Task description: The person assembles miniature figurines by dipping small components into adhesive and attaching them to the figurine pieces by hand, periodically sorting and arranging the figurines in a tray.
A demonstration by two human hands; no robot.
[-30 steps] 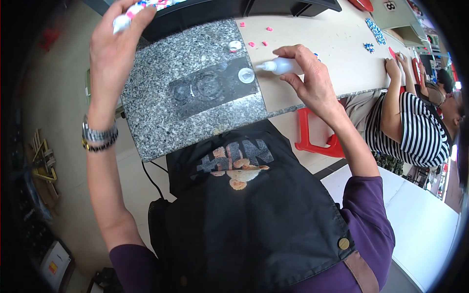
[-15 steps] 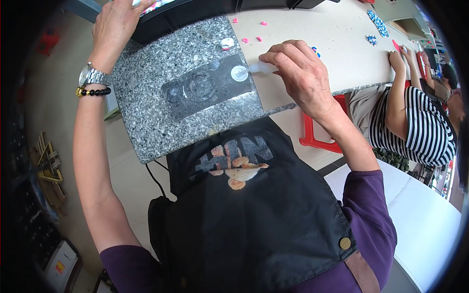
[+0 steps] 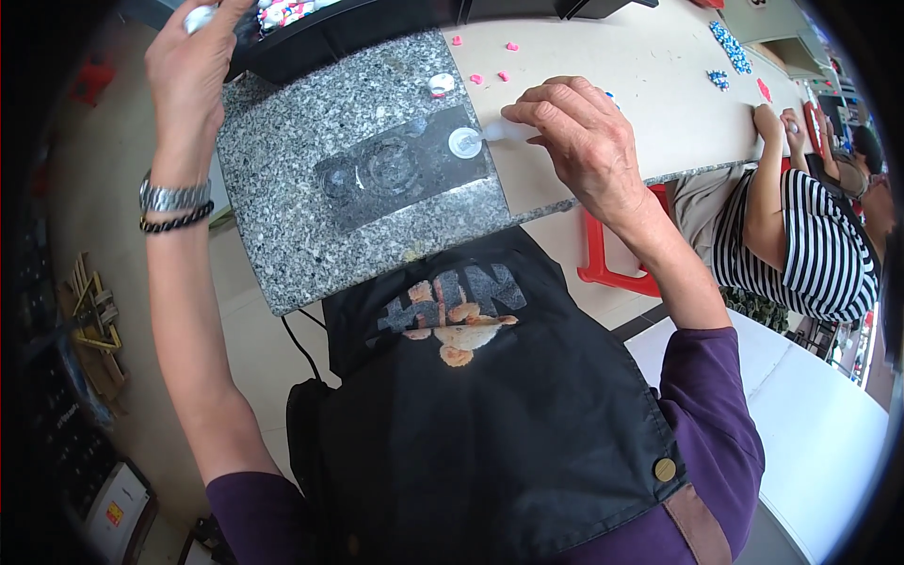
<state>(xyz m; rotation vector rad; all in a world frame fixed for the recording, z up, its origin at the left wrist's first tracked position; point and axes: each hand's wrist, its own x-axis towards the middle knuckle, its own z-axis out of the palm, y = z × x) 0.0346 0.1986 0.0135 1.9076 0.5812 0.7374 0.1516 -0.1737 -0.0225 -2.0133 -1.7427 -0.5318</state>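
Note:
My right hand [image 3: 586, 141] pinches a small translucent white squeeze bottle [image 3: 513, 130], tipped sideways. Its narrow nozzle points at a small round white dish [image 3: 464, 143] on a dark, smudged rectangular plate [image 3: 405, 169], over or in the dish; I cannot tell which. My left hand [image 3: 188, 80] is raised at the upper left, fingers closed on a small white piece [image 3: 200, 18] partly hidden by them. Beside that hand, a black bin [image 3: 325, 42] holds many small pink, white and blue pieces [image 3: 282, 11]. A small white rounded piece [image 3: 441, 85] lies on the speckled granite slab [image 3: 282, 188].
Several small pink pieces [image 3: 476, 79] lie scattered on the pale tabletop [image 3: 621, 47]. Rows of blue-and-white pieces [image 3: 730, 47] sit farther right. A person in a striped shirt [image 3: 819, 245] works at the table's right side. A red stool [image 3: 607, 254] stands below the edge.
My left hand has drawn back from over the bin, moving left and slightly nearer, with the white piece in its fingers. My right hand and the bottle have hardly moved.

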